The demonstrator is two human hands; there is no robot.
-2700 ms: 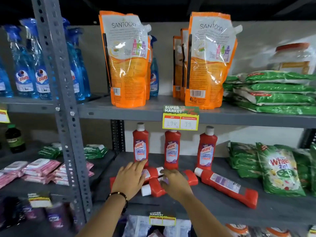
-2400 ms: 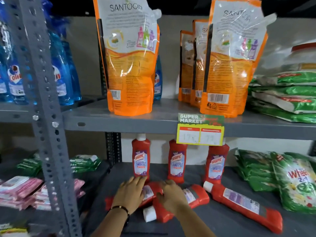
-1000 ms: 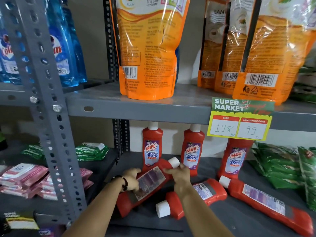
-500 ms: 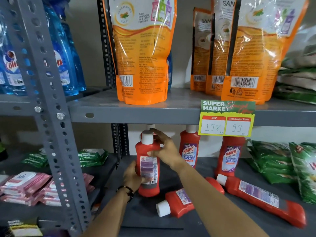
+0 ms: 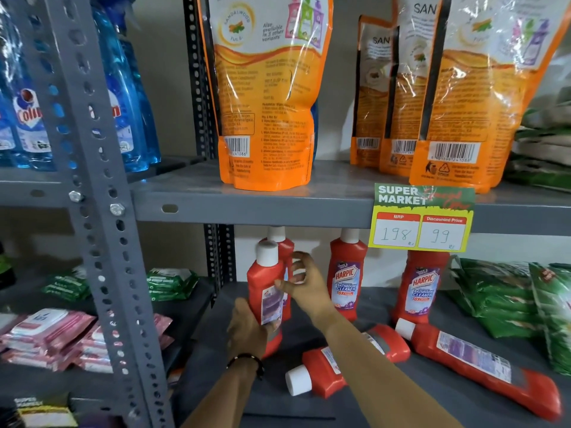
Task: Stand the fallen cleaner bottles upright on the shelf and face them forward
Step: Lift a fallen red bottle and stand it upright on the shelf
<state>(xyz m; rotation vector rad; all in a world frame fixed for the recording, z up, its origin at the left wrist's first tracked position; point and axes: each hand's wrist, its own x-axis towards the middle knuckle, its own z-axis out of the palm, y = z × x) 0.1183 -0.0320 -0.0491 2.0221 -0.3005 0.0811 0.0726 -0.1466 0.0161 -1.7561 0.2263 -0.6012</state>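
A red Harpic cleaner bottle (image 5: 266,288) with a white cap stands upright at the left of the lower shelf (image 5: 213,350), its back label turned toward me and to the right. My left hand (image 5: 247,330) grips its lower body. My right hand (image 5: 304,287) holds its right side at mid-height, thumb on the label. Right behind it stands another bottle (image 5: 285,247), mostly hidden. Two more upright bottles (image 5: 347,282) (image 5: 421,288) face forward. One bottle (image 5: 321,376) lies with its cap toward me, partly under my right forearm. A second bottle (image 5: 475,362) lies diagonally on the right.
The upper shelf's edge (image 5: 278,208) hangs low over the bottle caps, with a price tag (image 5: 421,220) clipped on it. Orange refill pouches (image 5: 265,97) stand above. A perforated steel upright (image 5: 92,211) is at left, green detergent packs (image 5: 494,298) at right, pink packs (image 5: 46,335) lower left.
Both hands lifted the left fallen bottle and stood it upright in front of the left standing bottle. My right hand slid from its neck to its side, and the label has turned rightward.
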